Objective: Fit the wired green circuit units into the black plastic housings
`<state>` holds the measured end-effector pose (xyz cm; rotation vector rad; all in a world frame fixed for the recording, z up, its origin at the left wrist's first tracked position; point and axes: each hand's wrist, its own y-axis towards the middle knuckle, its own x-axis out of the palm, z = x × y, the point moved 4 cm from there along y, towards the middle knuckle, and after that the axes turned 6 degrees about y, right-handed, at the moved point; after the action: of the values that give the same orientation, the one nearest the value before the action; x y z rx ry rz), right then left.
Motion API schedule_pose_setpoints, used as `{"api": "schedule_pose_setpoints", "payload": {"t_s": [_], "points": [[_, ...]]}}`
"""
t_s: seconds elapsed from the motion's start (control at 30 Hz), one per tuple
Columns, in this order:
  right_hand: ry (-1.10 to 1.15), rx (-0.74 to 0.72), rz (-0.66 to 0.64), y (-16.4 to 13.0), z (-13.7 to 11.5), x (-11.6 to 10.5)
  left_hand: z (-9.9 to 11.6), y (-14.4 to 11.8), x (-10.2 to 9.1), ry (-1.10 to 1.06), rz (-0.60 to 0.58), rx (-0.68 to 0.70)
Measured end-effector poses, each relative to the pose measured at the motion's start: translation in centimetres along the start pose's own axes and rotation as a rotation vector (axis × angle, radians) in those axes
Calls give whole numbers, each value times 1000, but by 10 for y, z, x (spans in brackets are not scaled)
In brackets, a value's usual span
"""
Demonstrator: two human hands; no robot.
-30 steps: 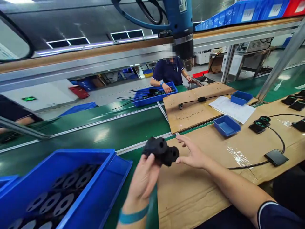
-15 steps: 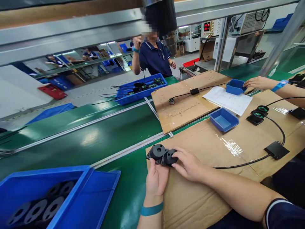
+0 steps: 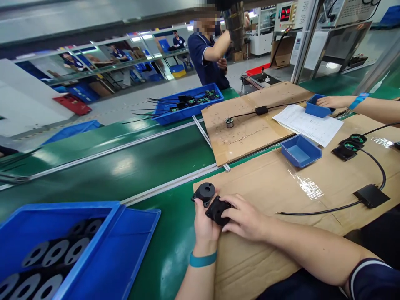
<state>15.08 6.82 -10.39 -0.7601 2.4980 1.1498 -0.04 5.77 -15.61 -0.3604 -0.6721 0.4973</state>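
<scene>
My left hand (image 3: 203, 225) and my right hand (image 3: 245, 218) meet over the near edge of a brown cardboard sheet (image 3: 271, 187). Between them they grip a black plastic housing part (image 3: 217, 209). A second black round part (image 3: 204, 192) lies on the cardboard just above, touching my left thumb. At the lower left, a blue bin (image 3: 62, 246) holds several more black round parts (image 3: 46, 260).
A green conveyor belt (image 3: 125, 166) runs across the middle. On the cardboard lie a small blue tray (image 3: 300, 151), a black cable with a flat box (image 3: 370, 195) and green-ringed parts (image 3: 348, 148). A co-worker's hand (image 3: 333, 101) reaches into another blue tray at right; a person stands across the belt.
My hands came down to the cardboard with the black parts. One part now lies apart on the cardboard while both hands hold the other. The view dropped lower.
</scene>
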Motion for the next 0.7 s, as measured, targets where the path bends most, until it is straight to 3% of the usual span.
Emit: {"api": "schedule_pose_setpoints", "payload": {"t_s": [0.1,0.33,0.4,0.57,0.7], "points": [[-18,-15,12,2,0,-3,1,-5,4,-26,0,-119],[29,17,69,5,-1,-10,0,-17,10,-54,6,-152],[17,23,43,5,-1,-10,0,-17,9,-12,36,-107],[-21,19,-19,3,0,-7,7,-18,7,153,114,158],[31,-30,3,5,-9,-10,7,-20,8,139,74,165]]}}
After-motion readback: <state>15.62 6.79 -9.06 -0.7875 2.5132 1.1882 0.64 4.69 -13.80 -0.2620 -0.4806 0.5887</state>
